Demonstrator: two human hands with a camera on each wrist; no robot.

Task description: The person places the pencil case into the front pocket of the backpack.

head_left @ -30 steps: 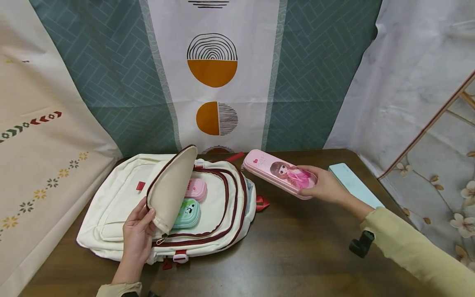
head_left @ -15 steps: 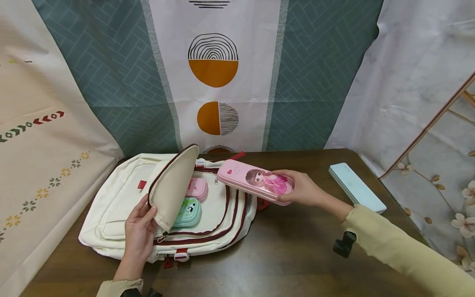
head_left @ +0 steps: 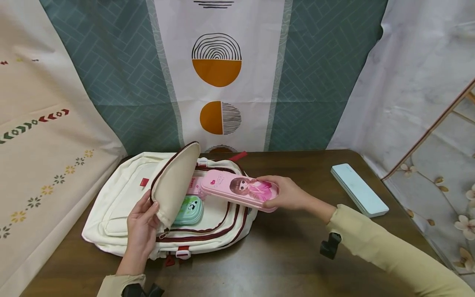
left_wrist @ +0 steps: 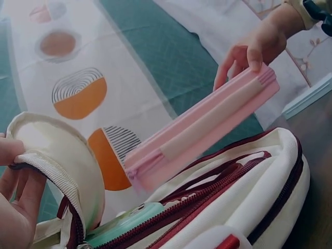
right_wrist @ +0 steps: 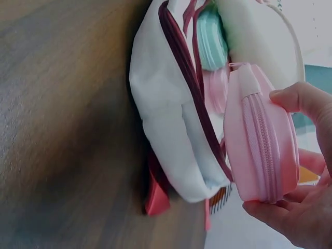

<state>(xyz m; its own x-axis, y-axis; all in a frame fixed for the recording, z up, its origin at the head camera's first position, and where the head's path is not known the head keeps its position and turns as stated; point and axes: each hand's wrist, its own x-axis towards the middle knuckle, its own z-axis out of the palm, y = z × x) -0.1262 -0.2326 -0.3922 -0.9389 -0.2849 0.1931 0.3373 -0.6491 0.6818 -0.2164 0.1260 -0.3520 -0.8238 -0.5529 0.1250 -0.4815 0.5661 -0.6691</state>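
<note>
Your two hands attend one cream backpack (head_left: 120, 202), which lies on the bench (head_left: 282, 260). Your left hand (head_left: 142, 225) pinches the edge of one raised flap (head_left: 176, 181) between thumb and fingers. Your right hand (head_left: 287, 193), partly closed, grips one end of one long pink case (head_left: 222, 185) bearing one doll picture; you hold this case above the backpack's open pocket. Two smaller cases lie in that pocket: one rose-pink case (head_left: 193, 185) and one mint-green case (head_left: 190, 211). One pale blue box (head_left: 360, 189) lies to the right, well apart from the backpack.
</note>
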